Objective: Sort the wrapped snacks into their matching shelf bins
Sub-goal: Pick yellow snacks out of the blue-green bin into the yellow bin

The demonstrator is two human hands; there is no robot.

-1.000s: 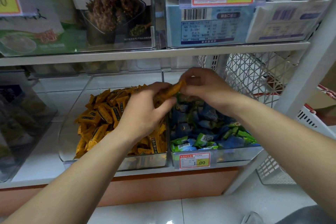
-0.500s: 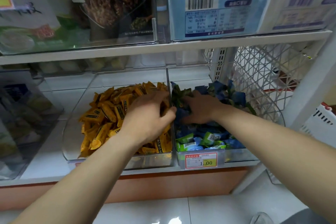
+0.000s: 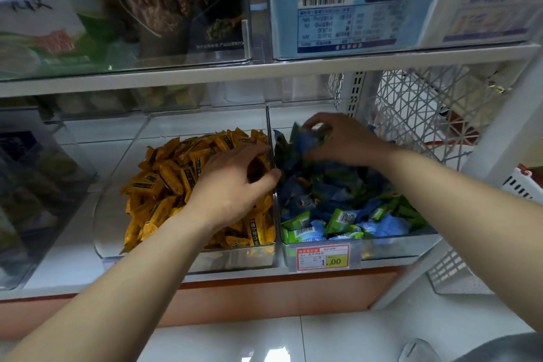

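Two clear bins sit side by side on the lower shelf. The left bin (image 3: 188, 256) holds a heap of yellow wrapped snacks (image 3: 164, 179). The right bin (image 3: 390, 247) holds blue and green wrapped snacks (image 3: 340, 214). My left hand (image 3: 232, 185) arches over the yellow heap by the wall between the bins, fingers bent down and thumb spread; its underside is hidden. My right hand (image 3: 343, 141) reaches to the back of the right bin and grips a bunch of blue and green snacks (image 3: 305, 141), lifted slightly above the pile.
A price tag reading 1.00 (image 3: 323, 257) hangs on the right bin's front. The upper shelf (image 3: 264, 70) carries clear bins with boxed goods. A white lattice basket (image 3: 426, 117) stands right of the bins. Another clear bin (image 3: 35, 185) sits at far left.
A second ago both hands met over a yellow snack above the bins. My left hand has since dropped onto the yellow heap, and my right hand moved to the back of the blue-green bin.
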